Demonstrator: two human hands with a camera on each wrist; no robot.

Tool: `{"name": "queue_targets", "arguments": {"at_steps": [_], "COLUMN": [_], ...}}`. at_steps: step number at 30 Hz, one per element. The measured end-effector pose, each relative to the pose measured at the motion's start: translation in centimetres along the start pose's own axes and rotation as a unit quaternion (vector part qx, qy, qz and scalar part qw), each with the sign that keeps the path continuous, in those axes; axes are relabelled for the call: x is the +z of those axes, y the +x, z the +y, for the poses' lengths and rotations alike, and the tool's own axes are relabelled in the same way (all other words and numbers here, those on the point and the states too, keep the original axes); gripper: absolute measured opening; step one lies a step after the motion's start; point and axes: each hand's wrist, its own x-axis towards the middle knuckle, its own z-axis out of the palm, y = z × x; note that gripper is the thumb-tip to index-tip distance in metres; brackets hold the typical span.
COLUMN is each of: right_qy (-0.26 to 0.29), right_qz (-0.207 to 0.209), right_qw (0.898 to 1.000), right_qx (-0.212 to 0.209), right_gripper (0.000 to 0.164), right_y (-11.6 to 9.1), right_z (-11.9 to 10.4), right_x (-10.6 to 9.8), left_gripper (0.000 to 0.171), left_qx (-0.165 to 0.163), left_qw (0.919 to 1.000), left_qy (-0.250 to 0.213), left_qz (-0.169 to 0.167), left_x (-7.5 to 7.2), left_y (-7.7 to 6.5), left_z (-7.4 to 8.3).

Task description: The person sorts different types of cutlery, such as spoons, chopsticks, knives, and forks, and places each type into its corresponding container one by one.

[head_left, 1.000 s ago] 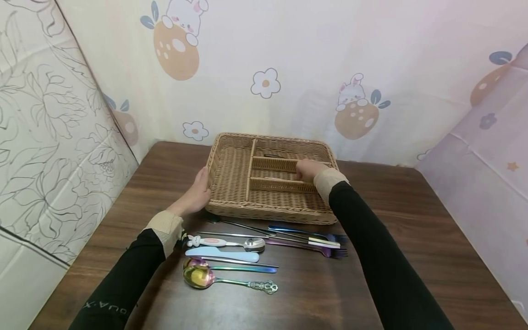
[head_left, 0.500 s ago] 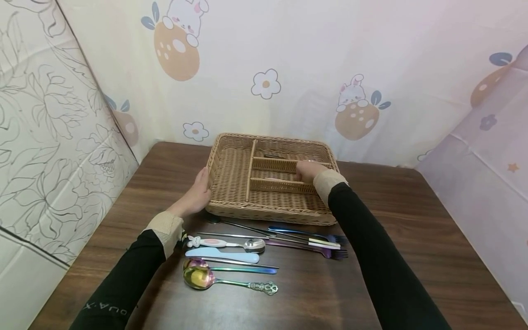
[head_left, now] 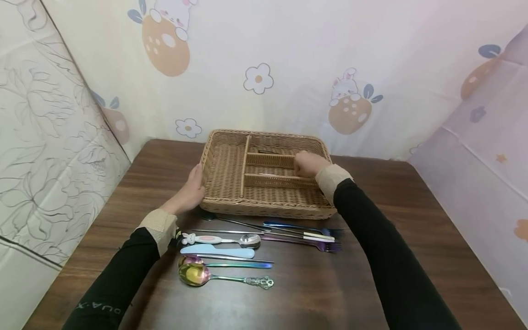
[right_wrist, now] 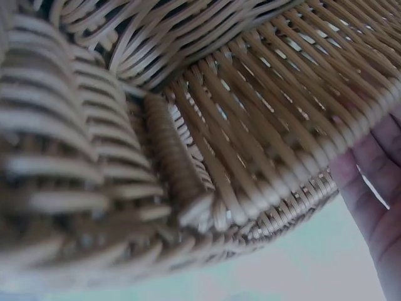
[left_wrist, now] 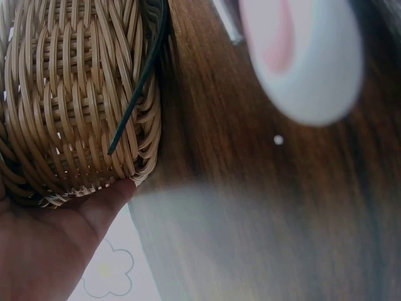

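A wicker basket [head_left: 224, 172] with dividers stands at the back of the table. My left hand [head_left: 190, 191] rests along its left outer side, the fingers mostly straight. In the left wrist view, the thumb lies against the woven end wall [left_wrist: 69, 100]. My right hand [head_left: 309, 164] reaches into the basket's right part. Its fingers bend over a wicker divider [head_left: 270, 160], and in the right wrist view fingers [right_wrist: 369, 169] show beyond the divider's rim. Whether it holds anything else is hidden. Something dark and thin [head_left: 268, 151] lies in the back compartment.
In front of the basket lie a rabbit-handled spoon [head_left: 249, 241], a light-blue knife [head_left: 216, 250], iridescent spoons [head_left: 195, 274], a purple fork [head_left: 326, 247], a blue fork [head_left: 288, 225], and several thin metal pieces. Patterned curtain [head_left: 288, 46] closes off the back and sides.
The head view has shifted slightly, moving the whole scene left and up. My right hand has moved a little to the right within the basket. My left hand stays on its side.
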Motion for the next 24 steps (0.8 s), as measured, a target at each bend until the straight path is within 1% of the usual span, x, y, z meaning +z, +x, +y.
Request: {"name": "queue_targets", "arguments": {"at_steps": [2,5,11,13,20,24], "right_qy": [0.005,0.004,0.000,0.000,-0.010,-0.010], "right_qz": [0.001,0.009,0.022,0.024,0.038,0.044], "right_qw": [1.000,1.000,1.000,1.000,0.999,0.999], "right_qx": [0.005,0.004,-0.001,-0.003,-0.018,-0.016], "right_gripper": [0.051,0.045,0.014,0.009,0.008,0.009], "right_y": [-0.4,-0.9,-1.7,-2.0,-3.2,-4.1], "right_z": [-0.5,-0.9,-1.8,-2.2,-3.0,-3.4], "right_x": [-0.6,-1.1,-2.2,-2.5,-2.8,-3.0], "left_gripper": [0.073,0.073,0.074,0.074,0.074,0.074], "left_qx": [0.001,0.003,0.004,0.004,0.006,0.007], "left_qw": [1.0000,1.0000,1.0000,1.0000,0.9999,0.9998], "left_qy": [0.002,0.004,0.003,0.002,0.012,0.011], "left_qz": [-0.001,-0.004,-0.005,-0.005,-0.009,-0.013], "left_x": [-0.1,-0.2,-0.6,-0.7,-0.5,-0.3], "left_y": [0.0,0.0,-0.2,-0.2,-0.1,0.0], "left_z": [0.0,-0.1,-0.3,-0.4,-0.4,-0.3]}}
